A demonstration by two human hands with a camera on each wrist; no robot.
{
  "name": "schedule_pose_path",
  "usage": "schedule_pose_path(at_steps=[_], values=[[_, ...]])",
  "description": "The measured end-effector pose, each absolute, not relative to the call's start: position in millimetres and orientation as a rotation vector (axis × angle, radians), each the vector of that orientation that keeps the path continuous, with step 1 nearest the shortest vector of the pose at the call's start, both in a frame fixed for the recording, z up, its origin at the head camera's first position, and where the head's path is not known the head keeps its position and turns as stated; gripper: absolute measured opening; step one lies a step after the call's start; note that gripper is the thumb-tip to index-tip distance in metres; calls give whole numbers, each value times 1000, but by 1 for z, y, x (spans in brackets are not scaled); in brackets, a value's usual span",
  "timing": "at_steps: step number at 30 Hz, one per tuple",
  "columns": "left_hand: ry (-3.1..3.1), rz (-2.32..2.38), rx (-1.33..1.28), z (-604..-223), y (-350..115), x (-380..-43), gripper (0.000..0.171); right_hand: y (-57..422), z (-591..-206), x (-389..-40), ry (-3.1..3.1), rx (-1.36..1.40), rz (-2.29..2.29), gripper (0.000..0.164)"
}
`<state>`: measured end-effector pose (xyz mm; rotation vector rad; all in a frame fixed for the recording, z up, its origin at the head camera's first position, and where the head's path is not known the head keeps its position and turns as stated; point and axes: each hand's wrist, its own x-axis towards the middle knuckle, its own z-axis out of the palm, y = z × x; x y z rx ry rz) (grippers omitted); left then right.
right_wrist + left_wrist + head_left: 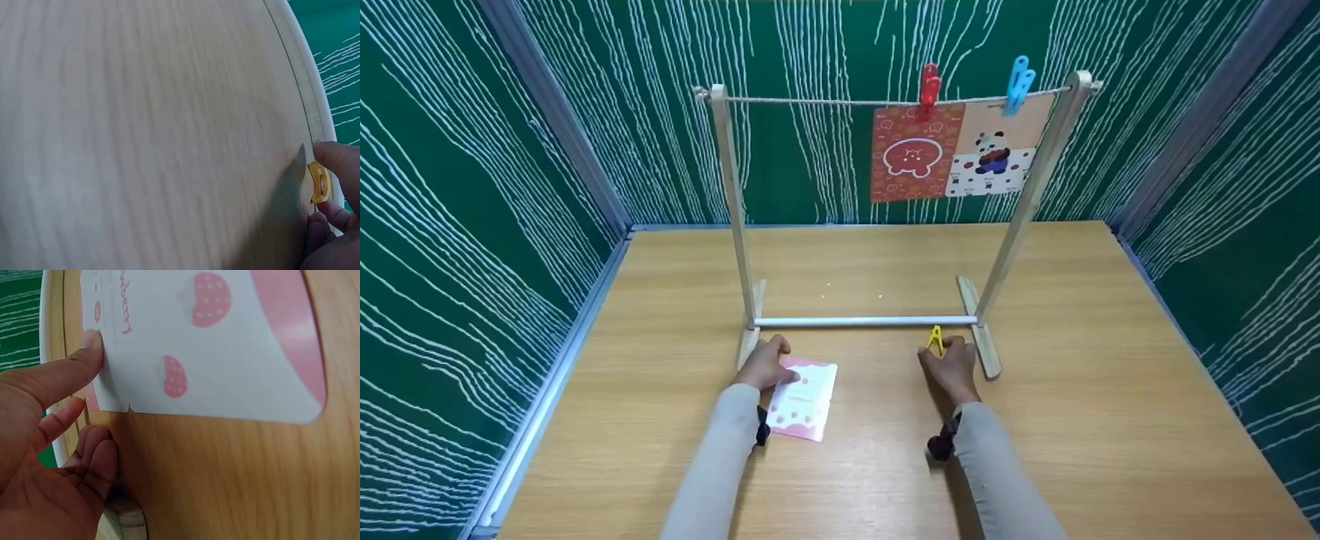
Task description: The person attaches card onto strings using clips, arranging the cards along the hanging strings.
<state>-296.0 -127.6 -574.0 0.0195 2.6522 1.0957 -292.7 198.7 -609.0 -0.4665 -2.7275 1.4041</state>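
Note:
In the head view, a pink and white card (804,401) printed with strawberries lies at the table's middle left. My left hand (763,365) has it by the upper left corner. Its thumb (93,346) presses on the card's face in the left wrist view, with the index fingertip right at the edge. My right hand (952,367) pinches a yellow clothespin (935,339) between thumb and fingers, low beside the rack's right foot. The clothespin's handle end (320,183) shows between the fingertips in the right wrist view.
A wooden rack (733,202) stands ahead, with a rope (810,100) across its top and a white bar (862,322) below. A red clothespin (929,86) holds a red-brown card (913,180); a blue clothespin (1018,86) holds a bear card (986,184). Green walls surround the table.

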Motion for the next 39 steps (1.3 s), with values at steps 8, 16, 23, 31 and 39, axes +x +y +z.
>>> schedule_pose_path(at_steps=[8,16,23,31,39], values=[[2688,1053,29,-575,-128,-296,40,198,-611,-293,-2709,-455,1377,39],[2656,1058,-22,-575,-126,-296,37,197,-607,-294,-2749,-497,1384,44],[2654,1063,-17,-574,-125,-296,37,197,-610,-297,-2751,-537,1353,41],[2659,1078,14,-572,-125,-295,39,197,-607,-296,-2723,-506,1383,36],[2652,1101,26,-574,-123,-295,42,200,-603,-294,-2709,-586,1505,37]])
